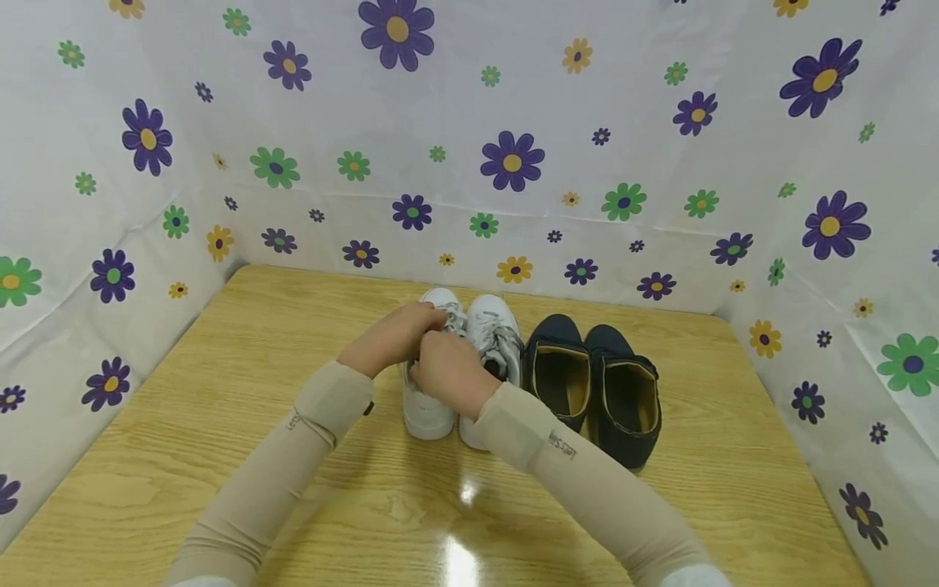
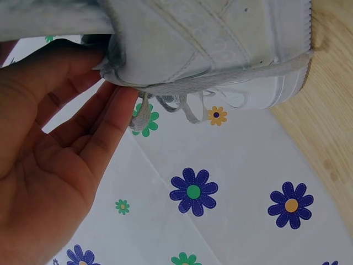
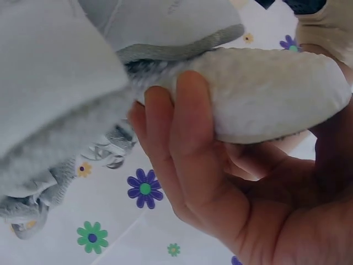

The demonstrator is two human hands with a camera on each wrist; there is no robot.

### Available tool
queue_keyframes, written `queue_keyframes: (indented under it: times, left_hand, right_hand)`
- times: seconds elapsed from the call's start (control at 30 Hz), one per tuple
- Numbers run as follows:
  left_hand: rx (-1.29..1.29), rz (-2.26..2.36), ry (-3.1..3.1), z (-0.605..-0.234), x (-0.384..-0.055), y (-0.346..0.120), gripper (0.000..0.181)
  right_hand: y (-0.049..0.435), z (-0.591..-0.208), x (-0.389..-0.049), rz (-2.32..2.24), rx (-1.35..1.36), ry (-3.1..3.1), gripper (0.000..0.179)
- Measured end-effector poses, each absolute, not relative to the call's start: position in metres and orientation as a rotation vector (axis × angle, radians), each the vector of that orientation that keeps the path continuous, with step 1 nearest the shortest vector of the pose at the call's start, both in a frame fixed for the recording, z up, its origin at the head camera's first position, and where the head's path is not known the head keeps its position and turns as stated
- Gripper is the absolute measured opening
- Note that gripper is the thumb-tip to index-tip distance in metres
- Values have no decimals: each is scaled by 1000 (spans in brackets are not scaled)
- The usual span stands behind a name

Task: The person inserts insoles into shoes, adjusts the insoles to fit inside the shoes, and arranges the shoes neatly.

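A pair of white sneakers stands side by side on the wooden table, toes toward the back. Both my hands are at the left sneaker (image 1: 429, 417) and hide much of its opening. In the left wrist view my left hand (image 2: 55, 143) pinches that sneaker's edge near the loose grey-white laces (image 2: 193, 110). My right hand (image 3: 220, 182) curls its fingers round a white padded, rounded piece (image 3: 276, 94) sticking out of the opening; whether it is the tongue or an insole I cannot tell. The right sneaker (image 1: 491, 314) is partly behind my right hand (image 1: 455, 371).
A pair of dark slip-on shoes (image 1: 625, 430) with tan lining stands right of the sneakers, close to my right forearm. Behind and at the sides of the wooden table (image 1: 220, 408) hangs a white flower-print cloth (image 1: 455, 98).
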State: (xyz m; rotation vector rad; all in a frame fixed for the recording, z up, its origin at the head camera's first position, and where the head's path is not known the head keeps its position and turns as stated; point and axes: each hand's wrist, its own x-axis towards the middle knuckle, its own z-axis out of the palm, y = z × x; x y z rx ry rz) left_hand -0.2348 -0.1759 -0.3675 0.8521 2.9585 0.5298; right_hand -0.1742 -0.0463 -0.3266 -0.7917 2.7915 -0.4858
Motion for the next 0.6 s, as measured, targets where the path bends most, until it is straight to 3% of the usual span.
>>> queue_keyframes:
  times: [0.23,0.6]
  left_hand:
    - [821,506,2959,-370,-236,-176,18]
    - [967,514,3017,-371,-235,-180,17]
  right_hand:
    - [-49,-332,-177,-463,-717,2790,27]
    - [-39,-331,-153,-194,-867,2865,54]
